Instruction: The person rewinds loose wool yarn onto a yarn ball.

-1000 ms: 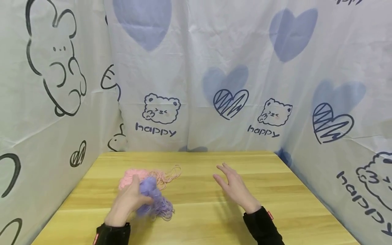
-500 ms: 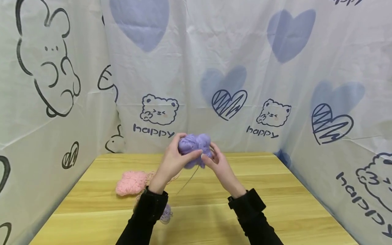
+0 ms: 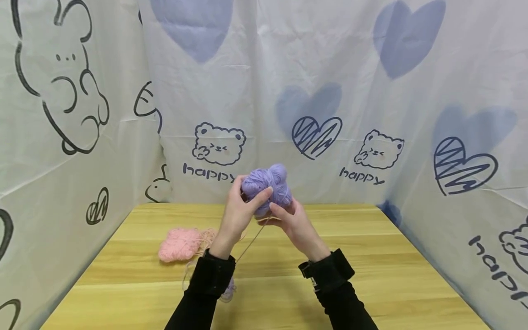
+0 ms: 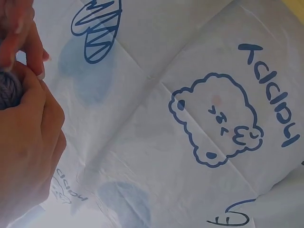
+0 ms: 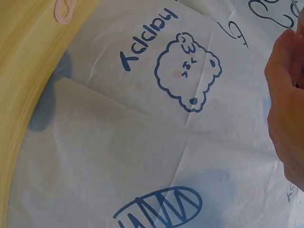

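Observation:
A ball of purple yarn (image 3: 264, 183) is held up above the far part of the table, between both hands. My left hand (image 3: 237, 211) grips its left side, the thumb across the front. From the lower right my right hand (image 3: 299, 227) holds it, with the thumb at its bottom edge and fingers beneath. One strand hangs from the ball down toward my left sleeve. In the left wrist view a bit of the purple yarn (image 4: 9, 90) shows beside my left hand (image 4: 28, 142). The right wrist view shows my right hand (image 5: 287, 104) at its edge, the ball hidden.
A pink yarn ball (image 3: 179, 245) with loose strands lies on the left of the wooden table (image 3: 371, 275). A loose purple yarn bundle (image 3: 228, 291) lies partly behind my left sleeve. Printed white curtains (image 3: 264, 101) stand behind and at both sides.
My left hand has picked the purple yarn up from beside the pink ball and brought it to the middle. My right hand has come in to hold it too, and the ball has tilted slightly.

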`<act>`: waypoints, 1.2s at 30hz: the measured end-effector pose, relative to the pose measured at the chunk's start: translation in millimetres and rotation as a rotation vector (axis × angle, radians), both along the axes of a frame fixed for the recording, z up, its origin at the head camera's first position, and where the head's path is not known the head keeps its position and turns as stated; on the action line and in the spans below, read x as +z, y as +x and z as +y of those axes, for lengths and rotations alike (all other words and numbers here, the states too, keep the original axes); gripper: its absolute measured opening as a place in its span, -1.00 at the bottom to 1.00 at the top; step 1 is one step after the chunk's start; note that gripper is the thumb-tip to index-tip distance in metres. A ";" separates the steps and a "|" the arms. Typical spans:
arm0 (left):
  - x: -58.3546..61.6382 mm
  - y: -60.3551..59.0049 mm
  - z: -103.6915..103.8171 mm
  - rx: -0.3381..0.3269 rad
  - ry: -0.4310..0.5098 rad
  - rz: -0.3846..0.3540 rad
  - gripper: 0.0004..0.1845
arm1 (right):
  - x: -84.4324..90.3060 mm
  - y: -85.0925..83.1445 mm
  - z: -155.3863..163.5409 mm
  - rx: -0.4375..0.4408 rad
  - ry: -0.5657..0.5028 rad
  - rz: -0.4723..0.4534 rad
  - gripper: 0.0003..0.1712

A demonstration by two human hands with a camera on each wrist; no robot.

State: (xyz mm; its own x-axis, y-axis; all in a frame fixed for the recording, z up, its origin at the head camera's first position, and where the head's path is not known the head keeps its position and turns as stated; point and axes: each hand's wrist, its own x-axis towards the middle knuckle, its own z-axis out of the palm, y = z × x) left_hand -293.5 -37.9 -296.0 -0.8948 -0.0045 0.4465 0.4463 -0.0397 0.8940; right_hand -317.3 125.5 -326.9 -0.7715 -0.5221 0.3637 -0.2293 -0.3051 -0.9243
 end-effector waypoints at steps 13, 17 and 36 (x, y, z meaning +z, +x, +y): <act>-14.3 -10.2 -3.7 0.031 0.152 -0.056 -0.44 | -10.0 -1.0 9.9 -0.044 0.109 -0.044 -0.76; -20.0 -12.5 -5.0 0.011 0.199 -0.065 -0.48 | -16.2 -2.3 13.6 -0.049 0.114 -0.002 -0.78; -24.9 -8.7 -19.9 -0.481 0.177 -0.201 -0.55 | -28.7 -13.4 38.1 -0.117 0.240 0.103 -0.66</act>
